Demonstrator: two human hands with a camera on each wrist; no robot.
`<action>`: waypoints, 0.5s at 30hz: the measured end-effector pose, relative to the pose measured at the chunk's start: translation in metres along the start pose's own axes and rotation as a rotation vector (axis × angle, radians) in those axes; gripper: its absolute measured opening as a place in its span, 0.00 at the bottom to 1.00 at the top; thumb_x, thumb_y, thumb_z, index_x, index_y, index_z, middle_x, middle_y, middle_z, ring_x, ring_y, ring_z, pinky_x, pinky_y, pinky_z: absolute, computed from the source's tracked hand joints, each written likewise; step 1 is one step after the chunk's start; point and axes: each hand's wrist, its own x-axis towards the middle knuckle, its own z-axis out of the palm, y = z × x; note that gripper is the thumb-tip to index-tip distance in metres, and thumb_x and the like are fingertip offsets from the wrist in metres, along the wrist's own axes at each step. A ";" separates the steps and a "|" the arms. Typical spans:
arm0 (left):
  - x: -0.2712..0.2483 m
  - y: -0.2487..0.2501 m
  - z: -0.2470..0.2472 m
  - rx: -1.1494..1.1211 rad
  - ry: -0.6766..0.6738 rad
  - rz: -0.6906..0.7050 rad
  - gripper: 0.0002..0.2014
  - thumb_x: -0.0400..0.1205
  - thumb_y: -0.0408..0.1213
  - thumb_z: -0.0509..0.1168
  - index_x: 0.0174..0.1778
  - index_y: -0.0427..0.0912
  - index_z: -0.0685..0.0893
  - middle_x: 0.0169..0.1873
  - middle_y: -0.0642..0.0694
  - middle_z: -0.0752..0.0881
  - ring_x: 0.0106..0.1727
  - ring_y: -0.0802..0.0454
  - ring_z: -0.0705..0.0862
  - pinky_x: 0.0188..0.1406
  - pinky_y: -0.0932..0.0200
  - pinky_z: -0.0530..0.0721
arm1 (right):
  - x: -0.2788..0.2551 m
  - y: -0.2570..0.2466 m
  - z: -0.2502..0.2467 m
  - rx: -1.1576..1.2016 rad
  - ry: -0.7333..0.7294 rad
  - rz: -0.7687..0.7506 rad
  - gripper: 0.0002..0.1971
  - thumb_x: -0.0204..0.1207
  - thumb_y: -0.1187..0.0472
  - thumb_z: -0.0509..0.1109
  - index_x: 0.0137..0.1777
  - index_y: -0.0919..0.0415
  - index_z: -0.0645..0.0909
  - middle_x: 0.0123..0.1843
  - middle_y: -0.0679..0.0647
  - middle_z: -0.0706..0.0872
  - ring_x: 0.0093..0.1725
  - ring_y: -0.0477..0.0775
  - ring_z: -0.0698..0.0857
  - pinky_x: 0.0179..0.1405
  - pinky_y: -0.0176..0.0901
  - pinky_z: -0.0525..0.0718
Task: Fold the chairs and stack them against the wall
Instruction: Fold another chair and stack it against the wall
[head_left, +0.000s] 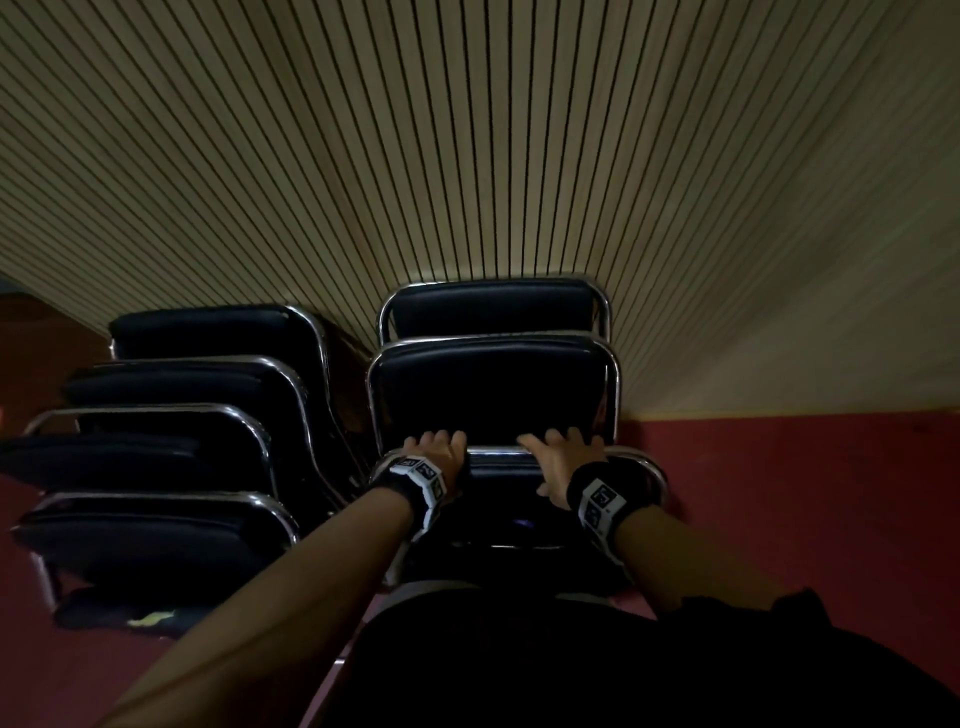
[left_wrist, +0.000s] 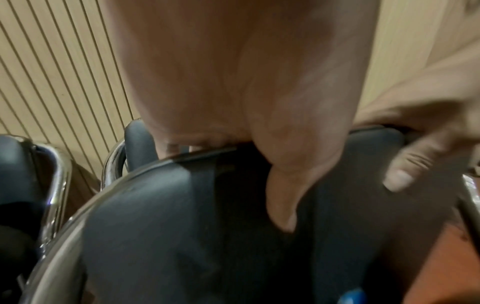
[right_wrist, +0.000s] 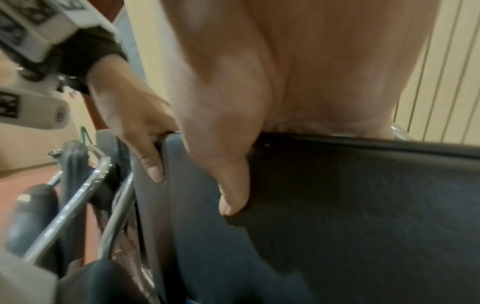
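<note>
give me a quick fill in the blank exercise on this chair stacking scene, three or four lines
1. Both hands grip the top edge of the nearest black padded chair with a ____ tube frame.
2. The left hand and right hand hold ____ chair.
3. The chair rows stand against a beige wall lined with thin dark ____.
4. The floor is ____.

Missing words: chrome; the same; stripes; red

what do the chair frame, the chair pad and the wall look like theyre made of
Chair frame: seemingly chromed metal tube, with bright mirror-like glints.
Chair pad: dark vinyl or leather-like cover, smooth with a dull sheen.
Wall: beige panelling with thin dark grooves, perhaps wood or laminate.
</note>
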 end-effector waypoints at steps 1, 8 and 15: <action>0.004 -0.007 0.004 0.001 0.034 0.001 0.32 0.74 0.58 0.69 0.68 0.44 0.68 0.62 0.40 0.79 0.61 0.37 0.79 0.56 0.41 0.78 | 0.008 -0.003 -0.008 -0.004 0.000 -0.003 0.43 0.79 0.52 0.73 0.86 0.38 0.50 0.84 0.59 0.60 0.82 0.72 0.58 0.75 0.78 0.58; 0.034 -0.022 -0.008 -0.025 0.108 -0.005 0.35 0.81 0.55 0.64 0.78 0.39 0.63 0.68 0.36 0.72 0.66 0.35 0.73 0.61 0.42 0.75 | 0.043 0.000 -0.038 -0.152 0.092 0.049 0.46 0.73 0.44 0.77 0.85 0.42 0.53 0.81 0.60 0.65 0.80 0.70 0.64 0.76 0.82 0.52; 0.061 -0.033 -0.023 -0.062 0.119 -0.022 0.57 0.75 0.62 0.70 0.88 0.39 0.43 0.79 0.32 0.60 0.82 0.31 0.59 0.82 0.28 0.50 | 0.067 0.001 -0.048 -0.166 0.212 0.142 0.60 0.63 0.21 0.67 0.88 0.43 0.39 0.86 0.58 0.53 0.85 0.66 0.55 0.78 0.79 0.54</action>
